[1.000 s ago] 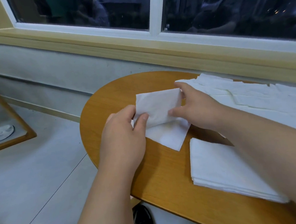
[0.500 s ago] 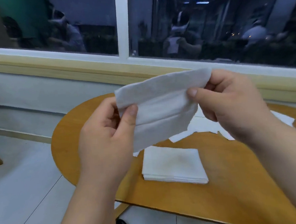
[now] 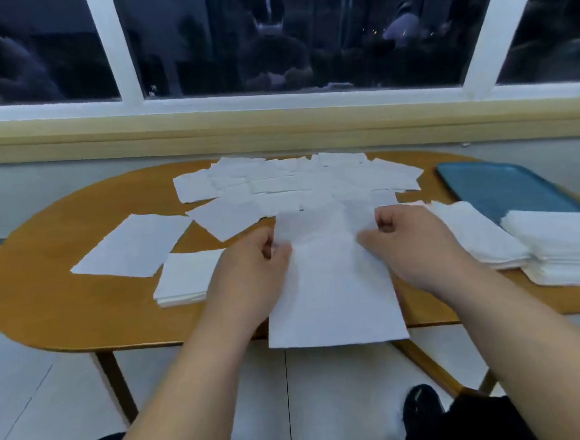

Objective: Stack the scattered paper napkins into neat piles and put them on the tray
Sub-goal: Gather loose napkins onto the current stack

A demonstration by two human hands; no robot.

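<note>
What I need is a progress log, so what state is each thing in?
Left hand: pinches napkin's left edge.
Right hand: pinches its right edge.
Napkin: held spread, lower part hanging past table edge.
Loose napkins: scattered, overlapping, unstacked.
Left pile: stacked, on table.
Tray: flat on table.
Right piles: stacked, by tray's near end.

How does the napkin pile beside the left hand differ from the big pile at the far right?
The left pile is thin, just a few napkins; the far-right pile is much thicker. The left pile lies on bare table by the left hand, which grips a napkin; the far-right pile sits at the near end of the blue tray, whether on it I cannot tell. Both are white and squared up.
</note>
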